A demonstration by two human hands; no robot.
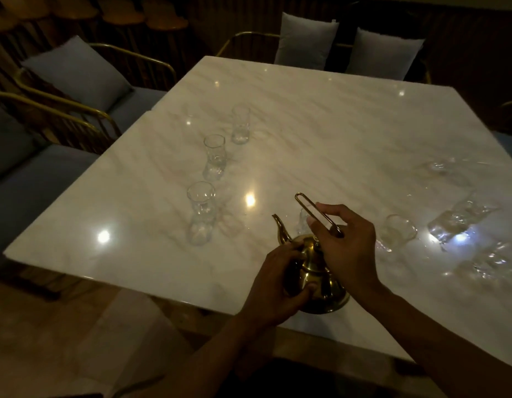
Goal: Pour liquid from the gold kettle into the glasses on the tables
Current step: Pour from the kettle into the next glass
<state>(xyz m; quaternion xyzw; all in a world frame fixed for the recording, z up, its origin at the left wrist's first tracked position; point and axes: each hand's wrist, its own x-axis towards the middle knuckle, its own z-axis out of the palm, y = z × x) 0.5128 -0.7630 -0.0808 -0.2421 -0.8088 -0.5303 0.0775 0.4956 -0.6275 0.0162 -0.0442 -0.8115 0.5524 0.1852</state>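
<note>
While the left hand (280, 282) is curling around the gold kettle's (315, 277) body on the marble table (335, 124), the right hand (346, 245) is pinching its wire handle (315, 212) just above. Three upright glasses (214, 158) are standing beyond the spout, left of both grips.

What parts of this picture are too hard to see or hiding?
All in the head view:
- Shiny gold metal kettle: its inside is closed off, so any liquid is hidden; the left hand and right hand cover much of its body.
- Small clear glass behind the kettle's wire handle: mostly hidden by the handle and right-hand fingers.
- Clear glasses at the right edge: smeared by blur and glare, so their number and fill are unclear.
- Dark room beyond the white marble table: too dim.
</note>
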